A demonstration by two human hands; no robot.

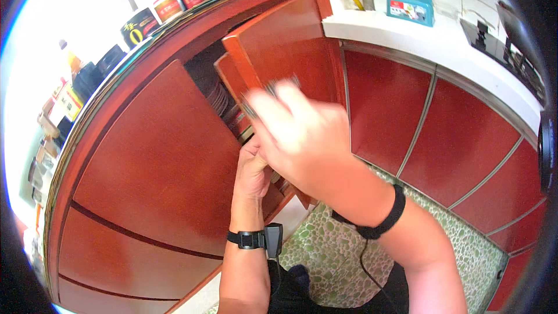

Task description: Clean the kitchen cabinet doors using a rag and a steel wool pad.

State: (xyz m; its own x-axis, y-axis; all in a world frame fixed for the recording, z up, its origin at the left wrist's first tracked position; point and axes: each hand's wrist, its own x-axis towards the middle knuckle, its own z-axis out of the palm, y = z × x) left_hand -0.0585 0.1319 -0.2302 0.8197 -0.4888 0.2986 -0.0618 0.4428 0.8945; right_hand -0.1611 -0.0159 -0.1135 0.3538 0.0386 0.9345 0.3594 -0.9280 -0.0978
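A reddish-brown wooden cabinet door [285, 40] stands ajar in front of me. My right hand [302, 134] is at its front, with the fingers bent near a small dark piece [271, 88] on the door. Motion smears those fingers, so their grip is unclear. Lower and to the left, my left hand [251, 174] is closed at the cabinet opening, partly behind the right hand. What its fingers hold, if anything, is hidden. Inside the dark gap, stacked dishes [217, 100] show in part.
A closed wooden door [157, 157] fills the left side. Bottles and a black jar [139, 28] crowd the cabinet top. At right, a white counter [372, 30] carries a blue-green holder [410, 9] and a stove [494, 40] above red cupboards [383, 99]. The floor [331, 256] has a green pebble pattern.
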